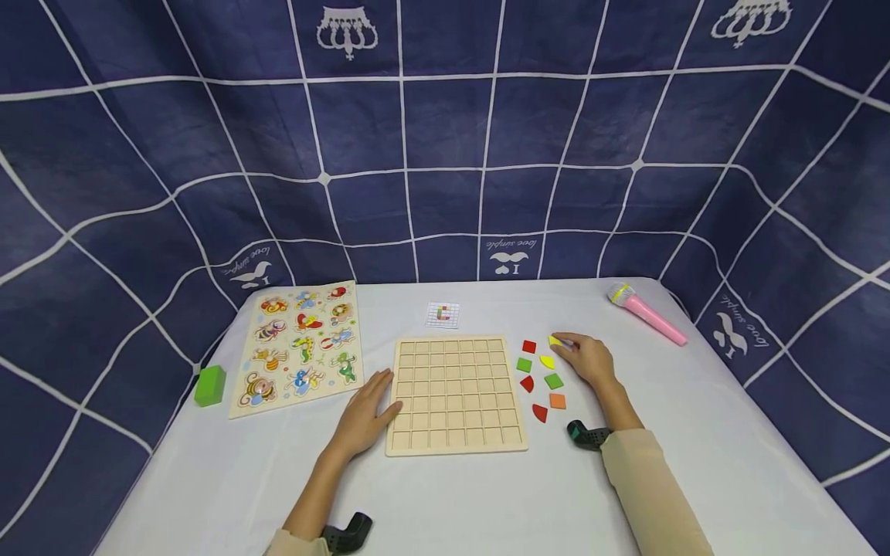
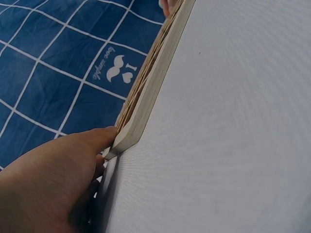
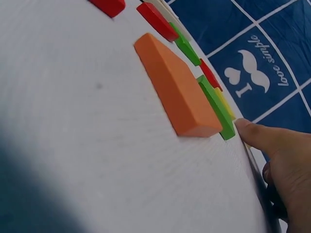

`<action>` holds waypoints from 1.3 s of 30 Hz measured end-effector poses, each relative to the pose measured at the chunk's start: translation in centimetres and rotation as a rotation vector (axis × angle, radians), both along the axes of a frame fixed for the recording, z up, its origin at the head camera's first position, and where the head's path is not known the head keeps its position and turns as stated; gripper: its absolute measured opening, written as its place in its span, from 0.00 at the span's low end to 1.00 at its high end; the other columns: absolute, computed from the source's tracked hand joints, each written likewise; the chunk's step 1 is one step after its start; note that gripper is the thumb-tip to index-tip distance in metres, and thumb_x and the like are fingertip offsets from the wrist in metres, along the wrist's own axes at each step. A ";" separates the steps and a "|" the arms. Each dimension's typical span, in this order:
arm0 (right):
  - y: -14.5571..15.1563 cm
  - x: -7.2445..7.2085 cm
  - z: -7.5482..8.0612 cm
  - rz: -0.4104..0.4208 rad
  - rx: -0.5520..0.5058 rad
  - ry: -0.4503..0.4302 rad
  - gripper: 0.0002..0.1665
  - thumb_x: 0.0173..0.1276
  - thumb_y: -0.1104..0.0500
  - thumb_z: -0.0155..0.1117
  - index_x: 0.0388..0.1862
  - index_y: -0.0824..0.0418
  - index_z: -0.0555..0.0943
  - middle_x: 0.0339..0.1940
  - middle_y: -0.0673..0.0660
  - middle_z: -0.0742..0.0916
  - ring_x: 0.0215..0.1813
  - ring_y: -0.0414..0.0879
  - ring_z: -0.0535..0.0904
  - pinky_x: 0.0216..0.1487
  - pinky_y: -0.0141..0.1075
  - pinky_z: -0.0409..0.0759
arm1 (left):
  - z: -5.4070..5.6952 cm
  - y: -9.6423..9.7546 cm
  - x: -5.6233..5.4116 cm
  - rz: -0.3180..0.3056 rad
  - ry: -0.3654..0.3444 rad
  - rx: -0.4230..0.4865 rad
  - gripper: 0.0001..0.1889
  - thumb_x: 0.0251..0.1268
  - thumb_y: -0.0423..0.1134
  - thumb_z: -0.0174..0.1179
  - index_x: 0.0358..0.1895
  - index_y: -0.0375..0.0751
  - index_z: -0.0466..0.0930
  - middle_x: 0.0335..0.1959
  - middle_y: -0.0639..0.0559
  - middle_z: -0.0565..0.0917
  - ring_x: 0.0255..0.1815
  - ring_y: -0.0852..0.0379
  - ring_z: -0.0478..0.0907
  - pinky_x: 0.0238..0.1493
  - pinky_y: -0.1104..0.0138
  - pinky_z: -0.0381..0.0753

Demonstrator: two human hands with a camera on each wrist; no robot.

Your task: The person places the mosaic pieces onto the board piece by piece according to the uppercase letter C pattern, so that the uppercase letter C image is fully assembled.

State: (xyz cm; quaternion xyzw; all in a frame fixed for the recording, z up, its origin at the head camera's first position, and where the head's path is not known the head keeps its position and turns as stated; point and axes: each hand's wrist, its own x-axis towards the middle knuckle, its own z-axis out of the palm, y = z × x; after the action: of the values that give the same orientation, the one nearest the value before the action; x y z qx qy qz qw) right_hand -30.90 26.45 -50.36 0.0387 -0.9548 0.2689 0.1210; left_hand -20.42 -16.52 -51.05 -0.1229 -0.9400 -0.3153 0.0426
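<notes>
A square wooden grid board (image 1: 459,452) lies flat in front of me. My left hand (image 1: 363,413) rests at its left edge, thumb on the rim and the other fingers along the side. In the left wrist view the thumb touches the corner of the board (image 2: 130,137). My right hand (image 1: 591,359) pinches a yellow block (image 1: 555,340) between thumb and fingertips, right of the board. Near it lie a yellow quarter-round block (image 1: 547,361), green blocks (image 1: 553,381), an orange square block (image 1: 558,401) and several red blocks (image 1: 529,347). In the right wrist view the hand hides the pinched block.
A small pattern card (image 1: 443,315) lies behind the board. An insect picture puzzle (image 1: 299,347) and a green block (image 1: 210,386) are at the left. A pink toy microphone (image 1: 650,315) lies at the back right. A dark blue curtain (image 1: 445,201) hangs behind the table.
</notes>
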 end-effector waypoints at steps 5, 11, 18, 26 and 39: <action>0.0 0.3 -0.2 -0.011 -0.030 0.022 0.21 0.59 0.48 0.66 0.47 0.60 0.83 0.12 0.50 0.70 0.18 0.44 0.63 0.19 0.35 0.57 | 0.0 0.0 0.1 0.006 0.019 -0.006 0.33 0.65 0.49 0.55 0.69 0.37 0.59 0.70 0.42 0.59 0.71 0.44 0.51 0.67 0.47 0.50; -0.6 1.0 0.4 -0.025 -0.147 0.094 0.19 0.58 0.51 0.69 0.44 0.62 0.84 0.10 0.49 0.66 0.15 0.43 0.59 0.16 0.33 0.55 | 0.1 0.0 0.1 0.008 0.013 -0.007 0.33 0.65 0.49 0.54 0.69 0.38 0.58 0.70 0.42 0.59 0.71 0.44 0.50 0.67 0.47 0.50; -4.6 2.2 2.6 0.010 -0.240 0.112 0.19 0.55 0.52 0.71 0.44 0.60 0.84 0.09 0.49 0.63 0.13 0.41 0.55 0.12 0.31 0.53 | 0.2 -0.2 0.4 0.002 0.018 0.004 0.33 0.65 0.49 0.55 0.69 0.38 0.58 0.70 0.43 0.59 0.71 0.44 0.51 0.67 0.48 0.49; -11.1 2.3 3.9 0.122 -0.249 0.172 0.19 0.56 0.51 0.70 0.44 0.59 0.84 0.07 0.48 0.65 0.11 0.37 0.53 0.10 0.28 0.53 | 0.2 -0.3 0.3 0.003 0.037 0.003 0.33 0.65 0.48 0.55 0.69 0.37 0.59 0.70 0.42 0.59 0.71 0.43 0.51 0.67 0.48 0.50; -15.9 1.7 1.2 0.163 -0.208 0.035 0.17 0.55 0.50 0.71 0.41 0.56 0.85 0.13 0.52 0.76 0.16 0.41 0.65 0.14 0.31 0.62 | 0.0 0.1 0.2 0.005 0.020 0.001 0.33 0.65 0.49 0.54 0.69 0.38 0.58 0.70 0.43 0.59 0.71 0.44 0.51 0.68 0.48 0.49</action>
State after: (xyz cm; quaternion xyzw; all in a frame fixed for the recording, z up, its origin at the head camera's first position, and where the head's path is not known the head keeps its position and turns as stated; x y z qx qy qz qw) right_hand -29.16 10.52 -49.20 0.1082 -0.9131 0.3747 0.1188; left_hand -20.24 -16.45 -51.05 -0.1238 -0.9398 -0.3143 0.0526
